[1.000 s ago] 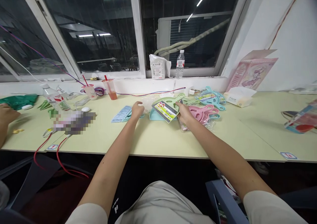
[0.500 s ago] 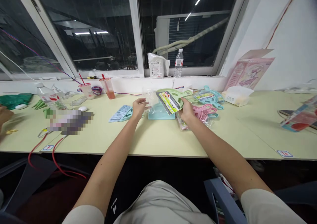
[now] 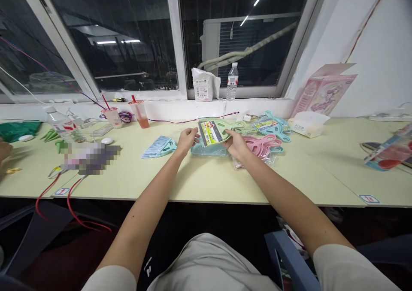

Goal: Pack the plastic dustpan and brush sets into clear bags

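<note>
A green dustpan-and-brush set (image 3: 222, 125) with a printed label is held above the table. My right hand (image 3: 236, 144) grips it near the handle, thumb on top. My left hand (image 3: 187, 140) has its fingers curled at the left edge of the set. Beneath it lies a light blue dustpan (image 3: 208, 150), partly covered by clear plastic. Left of my left hand, a blue brush (image 3: 159, 147) rests with its bristles pointing left. Pink sets (image 3: 262, 145) in clear wrap lie beside my right hand, with blue sets (image 3: 273, 125) behind them.
A tissue pack (image 3: 309, 124) and a pink box (image 3: 325, 89) stand at the right. Two drink cups (image 3: 139, 114) are at the back left, near a lying water bottle (image 3: 64, 125). Another bottle (image 3: 232, 81) stands on the sill. A co-worker's hand (image 3: 4, 149) shows at far left.
The green set has shifted slightly left and turned flatter. My left hand has moved right to its edge. The clear plastic beside my left hand has dropped lower over the blue dustpan.
</note>
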The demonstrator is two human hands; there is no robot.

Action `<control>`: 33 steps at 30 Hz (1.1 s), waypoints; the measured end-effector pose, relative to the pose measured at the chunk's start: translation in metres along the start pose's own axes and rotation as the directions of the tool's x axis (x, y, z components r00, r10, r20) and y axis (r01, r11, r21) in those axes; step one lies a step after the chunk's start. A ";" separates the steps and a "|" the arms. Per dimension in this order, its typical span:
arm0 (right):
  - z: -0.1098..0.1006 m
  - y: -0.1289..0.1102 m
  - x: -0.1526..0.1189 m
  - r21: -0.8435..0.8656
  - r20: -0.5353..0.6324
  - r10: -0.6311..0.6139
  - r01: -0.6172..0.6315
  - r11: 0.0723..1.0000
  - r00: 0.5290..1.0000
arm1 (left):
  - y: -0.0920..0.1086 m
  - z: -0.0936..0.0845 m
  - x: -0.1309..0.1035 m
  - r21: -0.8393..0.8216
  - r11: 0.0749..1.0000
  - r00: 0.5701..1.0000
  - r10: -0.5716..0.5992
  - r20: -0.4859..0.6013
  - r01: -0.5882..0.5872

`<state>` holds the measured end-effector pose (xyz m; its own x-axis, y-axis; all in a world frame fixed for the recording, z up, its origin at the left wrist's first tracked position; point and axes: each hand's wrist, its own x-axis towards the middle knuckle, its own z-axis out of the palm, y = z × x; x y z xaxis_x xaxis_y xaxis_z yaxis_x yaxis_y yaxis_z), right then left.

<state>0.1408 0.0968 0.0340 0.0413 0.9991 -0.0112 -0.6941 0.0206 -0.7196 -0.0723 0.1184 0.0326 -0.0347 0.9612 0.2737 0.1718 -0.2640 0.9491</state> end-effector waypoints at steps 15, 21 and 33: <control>-0.035 -0.018 0.028 -0.875 0.052 -0.483 0.272 0.399 0.874 | -0.004 -0.012 0.017 -0.571 0.811 0.979 -0.196 -0.059 0.128; -0.044 -0.007 0.029 -0.988 0.154 -0.323 0.154 -0.025 0.934 | -0.012 -0.014 0.019 -0.572 0.803 0.968 -0.245 -0.057 0.169; -0.045 -0.009 0.031 -0.951 0.126 -0.433 0.232 0.203 0.892 | -0.009 -0.011 0.018 -0.608 0.768 0.955 -0.292 -0.051 0.202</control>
<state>0.1802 0.1264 0.0088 0.2473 0.8874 0.3891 0.5528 0.2006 -0.8088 -0.0852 0.1370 0.0301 -0.1332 0.9911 -0.0074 -0.4731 -0.0570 0.8791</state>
